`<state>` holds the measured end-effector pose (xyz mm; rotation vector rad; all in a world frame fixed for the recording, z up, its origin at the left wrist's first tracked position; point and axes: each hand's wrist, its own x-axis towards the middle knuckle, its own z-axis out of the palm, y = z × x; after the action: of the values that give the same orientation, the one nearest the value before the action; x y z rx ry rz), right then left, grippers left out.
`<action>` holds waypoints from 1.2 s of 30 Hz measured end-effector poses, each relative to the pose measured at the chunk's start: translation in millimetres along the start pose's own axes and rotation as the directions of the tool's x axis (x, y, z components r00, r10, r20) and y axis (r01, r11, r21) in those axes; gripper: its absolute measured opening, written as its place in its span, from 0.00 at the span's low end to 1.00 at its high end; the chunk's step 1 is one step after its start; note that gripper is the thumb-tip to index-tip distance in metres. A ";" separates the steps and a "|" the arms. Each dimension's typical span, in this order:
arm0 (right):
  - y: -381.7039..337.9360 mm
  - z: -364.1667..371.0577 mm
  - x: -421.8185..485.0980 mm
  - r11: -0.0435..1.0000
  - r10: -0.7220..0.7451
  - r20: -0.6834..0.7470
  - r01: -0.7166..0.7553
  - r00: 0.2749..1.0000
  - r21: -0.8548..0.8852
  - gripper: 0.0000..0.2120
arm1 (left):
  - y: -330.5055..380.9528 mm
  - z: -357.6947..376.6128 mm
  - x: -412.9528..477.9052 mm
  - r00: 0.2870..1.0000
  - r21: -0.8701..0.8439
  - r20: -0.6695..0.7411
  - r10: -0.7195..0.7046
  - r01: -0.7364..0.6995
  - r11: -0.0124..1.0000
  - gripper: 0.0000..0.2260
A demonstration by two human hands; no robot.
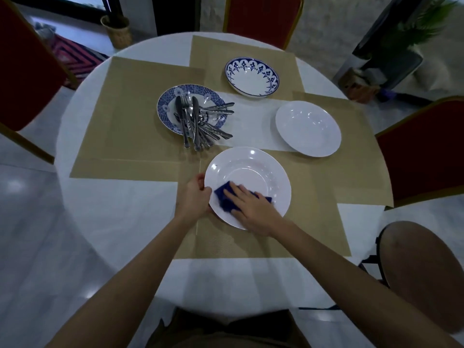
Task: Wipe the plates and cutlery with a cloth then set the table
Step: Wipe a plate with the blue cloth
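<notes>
A white deep plate lies on the near tan placemat. My left hand grips its left rim, thumb over the edge. With flat fingers my right hand presses a dark blue cloth onto the plate's near-left part. A blue-patterned plate at the left centre carries a pile of cutlery: knives, forks and spoons. A second white plate sits at the right. Farther back stands a white bowl with a blue-patterned rim.
The round table has a white cloth and several overlapping tan placemats. Red chairs stand at the left, far side and right. A brown stool is at the near right. A wicker basket and a plant sit on the floor beyond.
</notes>
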<state>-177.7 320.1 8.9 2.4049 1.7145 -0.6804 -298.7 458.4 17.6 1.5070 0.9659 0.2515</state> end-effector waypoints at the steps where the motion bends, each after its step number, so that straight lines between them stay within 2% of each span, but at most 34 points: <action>1: 3.3 0.6 -15.2 0.999 -0.043 0.018 0.043 0.999 -0.018 0.26 | 1.7 1.7 -1.3 0.999 0.031 0.023 0.023 -0.024 0.999 0.17; 3: 20.4 0.3 -40.4 0.994 -0.065 0.045 0.069 0.997 -0.079 0.26 | 5.8 5.4 -2.8 0.995 0.082 0.066 0.080 -0.086 0.993 0.18; 4: 32.8 -0.1 -48.5 0.990 -0.029 0.056 0.037 0.998 -0.137 0.26 | 7.4 6.7 -2.3 0.992 0.106 0.076 0.100 -0.108 0.989 0.20; 7: 68.6 -6.3 -42.5 0.930 0.185 -0.051 -0.191 0.982 -0.313 0.34 | 13.3 5.7 -2.1 0.991 0.149 0.085 0.108 -0.119 0.982 0.21; 9: 78.3 -6.5 -18.3 0.892 0.309 -0.127 -0.333 0.943 -0.306 0.29 | 15.3 5.7 -6.8 0.990 0.107 0.099 0.104 -0.115 0.988 0.19; 11: 66.4 -6.8 9.2 0.908 0.332 -0.161 -0.361 0.930 -0.213 0.27 | 16.3 7.2 -12.9 0.989 0.035 0.108 0.104 -0.108 0.994 0.19; 13: 42.1 -5.8 28.8 0.953 0.254 -0.127 -0.271 0.959 -0.139 0.27 | 15.4 9.4 -17.0 0.990 -0.027 0.095 0.101 -0.098 0.995 0.20; 16: 17.4 -1.9 20.6 0.997 -0.018 -0.030 0.016 0.999 -0.080 0.27 | 15.6 10.8 -19.0 0.995 -0.091 0.047 0.083 -0.078 0.993 0.21; 18: 23.5 -1.5 -5.8 0.979 -0.190 0.031 0.192 0.981 -0.067 0.26 | 18.6 13.0 -20.9 0.998 -0.093 0.010 0.070 -0.068 0.993 0.21; 20: 48.0 -3.6 -31.1 0.954 -0.281 0.107 0.290 0.954 -0.078 0.25 | 20.5 16.3 -21.2 0.999 -0.108 -0.006 0.036 -0.037 0.993 0.20; 23: 100.0 -15.4 -41.8 0.925 -0.282 0.126 0.304 0.951 -0.229 0.32 | 21.0 17.7 -18.8 0.999 -0.095 -0.025 -0.027 0.024 0.995 0.19; 26: 137.3 -24.8 -17.3 0.909 -0.174 -0.052 0.140 0.983 -0.393 0.29 | 21.8 17.0 -16.9 0.998 -0.046 -0.032 -0.056 0.055 0.997 0.20; 28: 137.2 -27.3 10.9 0.915 -0.112 -0.160 0.039 0.981 -0.402 0.25 | 20.6 19.0 -16.1 0.996 -0.040 -0.041 -0.080 0.078 0.996 0.20; 30: 113.5 -26.2 38.9 0.938 -0.098 -0.240 0.009 0.966 -0.347 0.25 | 18.1 21.8 -15.1 0.993 -0.048 -0.052 -0.102 0.100 0.994 0.19; 33: 69.8 -21.1 69.8 0.959 -0.212 -0.266 0.148 0.941 -0.241 0.27 | 15.1 24.3 -12.9 0.991 -0.056 -0.065 -0.118 0.115 0.992 0.18; 36: 48.0 -16.3 84.1 0.923 -0.363 -0.271 0.304 0.891 -0.237 0.25 | 12.0 25.1 -13.3 0.988 -0.084 -0.074 -0.132 0.126 0.988 0.17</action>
<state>-106.9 381.7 -19.7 2.1952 2.2386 -0.1535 -285.4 432.6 28.1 1.3651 1.1001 0.2545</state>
